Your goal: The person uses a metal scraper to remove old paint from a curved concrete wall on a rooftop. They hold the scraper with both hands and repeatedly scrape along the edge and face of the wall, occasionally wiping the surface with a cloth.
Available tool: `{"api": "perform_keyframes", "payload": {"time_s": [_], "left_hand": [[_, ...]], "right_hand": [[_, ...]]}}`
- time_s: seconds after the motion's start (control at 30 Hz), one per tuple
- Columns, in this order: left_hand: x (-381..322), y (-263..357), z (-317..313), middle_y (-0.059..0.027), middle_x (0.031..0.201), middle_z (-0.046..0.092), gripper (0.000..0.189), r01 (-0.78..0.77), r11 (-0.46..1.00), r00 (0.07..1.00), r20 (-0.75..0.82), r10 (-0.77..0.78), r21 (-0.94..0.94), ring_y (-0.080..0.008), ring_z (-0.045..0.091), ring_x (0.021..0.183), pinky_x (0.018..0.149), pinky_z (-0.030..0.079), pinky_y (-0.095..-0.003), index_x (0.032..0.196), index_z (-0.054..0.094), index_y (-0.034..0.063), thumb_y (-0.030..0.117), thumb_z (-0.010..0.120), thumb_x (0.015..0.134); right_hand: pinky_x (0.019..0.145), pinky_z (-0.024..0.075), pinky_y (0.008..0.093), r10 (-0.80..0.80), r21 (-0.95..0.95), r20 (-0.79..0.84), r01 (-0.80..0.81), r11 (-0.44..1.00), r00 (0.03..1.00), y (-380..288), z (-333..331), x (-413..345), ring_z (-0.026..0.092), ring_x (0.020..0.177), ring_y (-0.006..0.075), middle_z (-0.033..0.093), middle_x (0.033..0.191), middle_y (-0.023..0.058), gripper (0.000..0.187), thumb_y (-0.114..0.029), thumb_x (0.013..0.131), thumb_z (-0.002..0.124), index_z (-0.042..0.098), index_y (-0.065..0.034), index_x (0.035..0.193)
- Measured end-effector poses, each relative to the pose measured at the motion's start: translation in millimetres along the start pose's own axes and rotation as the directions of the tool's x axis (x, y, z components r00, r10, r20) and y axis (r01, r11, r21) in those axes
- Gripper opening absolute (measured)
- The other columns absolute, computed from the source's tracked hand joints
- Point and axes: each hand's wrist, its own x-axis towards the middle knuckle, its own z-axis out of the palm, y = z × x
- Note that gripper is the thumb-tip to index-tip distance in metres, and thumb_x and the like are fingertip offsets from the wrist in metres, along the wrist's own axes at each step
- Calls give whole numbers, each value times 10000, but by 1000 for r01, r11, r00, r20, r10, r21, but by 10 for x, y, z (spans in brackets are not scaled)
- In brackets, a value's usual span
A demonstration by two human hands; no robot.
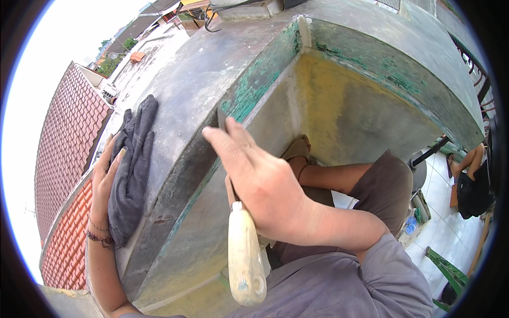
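My right hand (266, 183) holds a flat metal blade (221, 118) by its body, against the vertical lip of a grey concrete ledge (187, 95). The tool's pale, worn handle (246, 258) sticks out below the hand, towards me. Green paint (254, 93) shows in patches on the lip beyond the blade, while the part nearer me is mostly bare grey. On top of the ledge at the left, my left hand (105, 171) rests beside a crumpled dark cloth (133, 171), touching its outer edge. Whether its fingers grip the cloth is not plain.
Beyond the ledge at left lie tiled roofs (67, 131). Yellow-stained wall panels (334, 103) enclose my legs. At right are a white tiled floor (433, 234), a green metal frame (447, 266), a black railing (483, 87) and another person's leg (469, 163). Cables (234, 6) lie on the far ledge.
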Motion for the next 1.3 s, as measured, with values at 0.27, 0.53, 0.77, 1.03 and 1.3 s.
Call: {"api": "perform_keyframes", "payload": {"time_s": [0.27,0.53,0.77,1.03,1.3], "left_hand": [[-23,56,2,-245,1525,388,569,5,1000,1000,-18,-4,23,-311,297,1466,1205,176,-387,1426,466,-48,300,563,986],[-6,47,2,-260,1535,363,603,-11,1000,1000,-6,11,8,-336,278,1473,1207,169,-399,1435,453,-49,330,561,978],[-20,-11,-21,-257,1536,361,606,-17,999,1000,9,17,-33,-329,271,1476,1208,169,-399,1435,455,-47,334,566,977],[4,-51,6,-253,1533,370,600,-3,998,1000,-10,3,-65,-323,275,1477,1206,183,-402,1436,470,-21,342,578,971],[33,-93,-15,-250,1537,365,595,-8,998,1000,-6,8,-62,-321,265,1482,1209,177,-410,1435,476,-13,348,575,973]], "right_hand": [[955,524,452,-3,45,19,2,999,1000,-5,-40,9,531,1206,523,479,1286,444,624,80,774,588,429,84,1378],[942,541,439,-40,12,-104,41,999,994,201,136,-80,533,1217,513,448,1333,441,645,96,779,589,432,68,1404],[918,552,453,9,26,-45,-8,1000,999,109,90,-82,570,1165,512,442,1316,462,593,92,799,565,441,90,1379],[887,557,458,5,26,-53,-3,1000,999,173,70,-91,577,1155,521,464,1289,467,555,86,824,537,436,104,1369],[892,567,428,19,17,8,-19,1000,1000,185,57,-82,534,1197,544,440,1325,458,646,84,781,559,392,106,1405]]}}
